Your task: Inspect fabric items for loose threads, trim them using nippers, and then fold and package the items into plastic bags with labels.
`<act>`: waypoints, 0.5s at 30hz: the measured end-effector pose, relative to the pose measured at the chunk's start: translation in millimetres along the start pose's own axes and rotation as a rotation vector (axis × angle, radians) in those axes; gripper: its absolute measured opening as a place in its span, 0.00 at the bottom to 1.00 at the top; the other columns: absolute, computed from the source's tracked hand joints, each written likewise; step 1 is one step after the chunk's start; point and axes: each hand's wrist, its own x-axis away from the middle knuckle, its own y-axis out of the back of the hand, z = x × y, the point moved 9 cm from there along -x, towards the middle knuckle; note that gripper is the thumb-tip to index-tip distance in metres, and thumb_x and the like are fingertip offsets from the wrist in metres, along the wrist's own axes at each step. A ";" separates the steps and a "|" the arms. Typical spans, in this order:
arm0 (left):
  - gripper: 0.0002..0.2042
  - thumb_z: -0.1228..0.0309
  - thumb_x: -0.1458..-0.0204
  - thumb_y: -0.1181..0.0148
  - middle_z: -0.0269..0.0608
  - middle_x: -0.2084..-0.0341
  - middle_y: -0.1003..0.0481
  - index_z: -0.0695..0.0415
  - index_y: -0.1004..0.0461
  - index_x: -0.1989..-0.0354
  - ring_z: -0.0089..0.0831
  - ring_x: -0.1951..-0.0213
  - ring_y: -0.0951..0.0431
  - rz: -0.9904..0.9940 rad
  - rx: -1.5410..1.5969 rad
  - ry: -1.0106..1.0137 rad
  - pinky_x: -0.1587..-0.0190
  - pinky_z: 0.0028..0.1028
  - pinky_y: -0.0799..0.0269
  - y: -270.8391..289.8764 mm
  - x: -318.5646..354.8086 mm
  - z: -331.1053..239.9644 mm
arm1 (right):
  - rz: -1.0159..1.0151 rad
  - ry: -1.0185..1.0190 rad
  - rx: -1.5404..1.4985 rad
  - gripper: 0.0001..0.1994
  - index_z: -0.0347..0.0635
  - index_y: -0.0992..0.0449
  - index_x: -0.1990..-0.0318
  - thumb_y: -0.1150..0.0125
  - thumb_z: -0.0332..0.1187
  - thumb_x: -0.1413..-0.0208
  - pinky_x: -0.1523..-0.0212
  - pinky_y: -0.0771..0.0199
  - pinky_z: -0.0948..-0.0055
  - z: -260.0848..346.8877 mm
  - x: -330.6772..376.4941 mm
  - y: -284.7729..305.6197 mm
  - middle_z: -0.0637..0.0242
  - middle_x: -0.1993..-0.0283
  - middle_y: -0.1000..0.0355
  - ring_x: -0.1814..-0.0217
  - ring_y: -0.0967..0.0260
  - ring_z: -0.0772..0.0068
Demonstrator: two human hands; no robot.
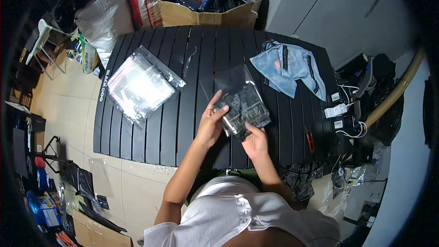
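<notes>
Over the near middle of the table I hold a clear plastic bag with a dark, folded, printed item inside that looks like cloth. The bag's upper part is transparent and stands past the dark item. My left hand grips the bag's left side, thumb on top and index finger stretched along it. My right hand pinches its lower right corner, thumb over the front and the other fingers hidden behind. A stack of clear plastic bags lies left of my hands. To the right lies a crumpled light-blue garment with dark trim.
The black slatted table spans the middle. Red-handled pliers lie near its right edge, and a clear plastic strip lies at the back. Beyond it stands a cardboard box of dark bagged goods. Power strips with white cables are at right.
</notes>
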 end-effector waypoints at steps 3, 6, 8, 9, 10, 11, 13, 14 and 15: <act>0.32 0.80 0.52 0.44 0.36 0.57 0.31 0.55 0.50 0.38 0.24 0.57 0.30 0.041 -0.012 0.083 0.52 0.25 0.36 -7.1 4.4 20.1 | 0.041 -0.059 -0.006 0.15 0.32 0.34 0.52 0.52 0.22 0.50 0.48 0.35 0.65 -19.3 -12.4 22.6 0.59 0.53 0.31 0.51 0.33 0.64; 0.33 0.80 0.52 0.45 0.36 0.53 0.33 0.52 0.52 0.37 0.26 0.56 0.30 0.056 0.028 0.155 0.50 0.26 0.38 -1.6 11.6 37.4 | 0.012 -0.011 0.027 0.15 0.28 0.33 0.54 0.52 0.26 0.49 0.49 0.34 0.64 -18.2 -16.2 31.6 0.57 0.54 0.31 0.53 0.32 0.63; 0.33 0.79 0.52 0.45 0.37 0.53 0.34 0.52 0.52 0.37 0.27 0.55 0.30 0.071 0.112 0.130 0.50 0.27 0.37 -1.3 11.5 27.3 | -0.013 -0.049 -0.011 0.16 0.30 0.34 0.53 0.51 0.23 0.51 0.49 0.34 0.65 -18.9 -12.8 28.0 0.58 0.53 0.32 0.52 0.33 0.63; 0.32 0.79 0.51 0.46 0.39 0.52 0.34 0.52 0.52 0.38 0.28 0.55 0.30 0.077 0.201 0.102 0.50 0.27 0.36 -3.8 15.2 18.8 | 0.001 0.012 0.080 0.17 0.32 0.35 0.52 0.50 0.21 0.52 0.48 0.35 0.65 -11.8 -3.5 8.4 0.58 0.52 0.33 0.50 0.34 0.64; 0.31 0.78 0.50 0.46 0.41 0.52 0.35 0.53 0.52 0.38 0.30 0.53 0.31 0.022 0.195 0.109 0.51 0.29 0.34 -4.1 14.0 12.5 | 0.014 0.073 0.171 0.19 0.34 0.36 0.50 0.50 0.18 0.53 0.48 0.35 0.66 -6.1 1.6 -2.8 0.59 0.51 0.33 0.49 0.35 0.65; 0.31 0.78 0.50 0.47 0.41 0.52 0.34 0.53 0.51 0.38 0.30 0.54 0.30 0.020 0.150 0.077 0.52 0.30 0.33 -2.2 8.4 11.0 | 0.050 0.055 0.206 0.23 0.37 0.38 0.48 0.50 0.15 0.55 0.46 0.37 0.66 -8.2 0.4 -6.5 0.61 0.49 0.35 0.47 0.37 0.66; 0.29 0.79 0.50 0.47 0.42 0.54 0.32 0.54 0.49 0.39 0.30 0.55 0.29 -0.006 0.038 0.045 0.53 0.30 0.31 2.7 4.1 8.0 | 0.036 0.064 0.164 0.22 0.37 0.37 0.48 0.50 0.15 0.54 0.46 0.38 0.67 -10.2 6.9 -10.7 0.62 0.50 0.34 0.48 0.36 0.67; 0.29 0.79 0.50 0.47 0.42 0.55 0.31 0.54 0.48 0.39 0.30 0.56 0.28 -0.025 -0.028 0.047 0.54 0.29 0.30 5.4 0.6 6.8 | 0.023 0.077 0.124 0.20 0.37 0.36 0.49 0.50 0.16 0.53 0.46 0.39 0.67 -8.2 7.7 -12.6 0.63 0.51 0.33 0.48 0.36 0.68; 0.28 0.80 0.50 0.48 0.41 0.58 0.29 0.54 0.46 0.40 0.29 0.59 0.27 -0.034 0.017 0.042 0.55 0.28 0.29 1.8 -0.2 -0.8 | 0.044 0.048 0.102 0.20 0.38 0.36 0.49 0.51 0.16 0.52 0.45 0.39 0.66 -6.8 7.7 -13.3 0.63 0.50 0.34 0.47 0.37 0.67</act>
